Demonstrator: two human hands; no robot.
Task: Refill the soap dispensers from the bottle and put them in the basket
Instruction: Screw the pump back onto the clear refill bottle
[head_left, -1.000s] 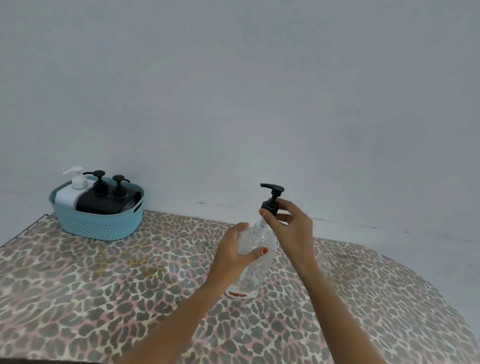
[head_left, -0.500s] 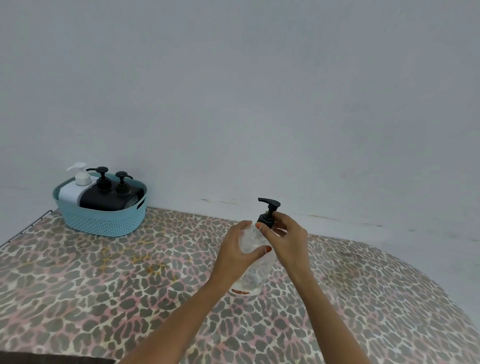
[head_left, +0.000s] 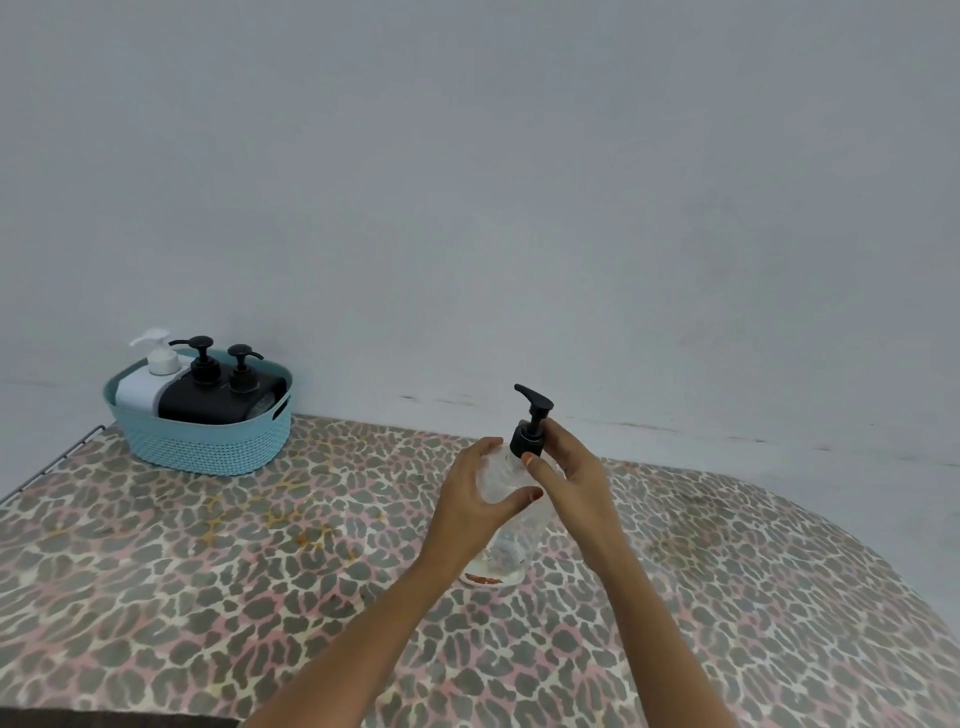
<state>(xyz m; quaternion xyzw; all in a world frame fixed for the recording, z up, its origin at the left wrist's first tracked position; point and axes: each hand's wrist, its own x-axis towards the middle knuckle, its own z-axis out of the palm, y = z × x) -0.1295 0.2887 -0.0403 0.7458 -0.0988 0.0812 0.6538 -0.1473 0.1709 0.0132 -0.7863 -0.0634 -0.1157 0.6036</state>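
Observation:
A clear plastic dispenser bottle (head_left: 511, 545) stands upright on the leopard-print table (head_left: 208, 571), mid-frame. My left hand (head_left: 475, 493) wraps its upper body. My right hand (head_left: 569, 470) pinches the black pump head (head_left: 530, 423) at its collar, seated on the bottle's neck. At the far left a teal basket (head_left: 208, 441) holds a white dispenser (head_left: 150, 376) and two black dispensers (head_left: 205, 387), (head_left: 244, 384), all upright.
A pale wall rises right behind the table. The table's metal edge (head_left: 52, 457) shows at the far left, next to the basket. The rounded right edge of the table curves away at the right.
The pump head came down from above the bottle onto its neck. My right hand followed it down and stays at the collar. The left hand kept its hold.

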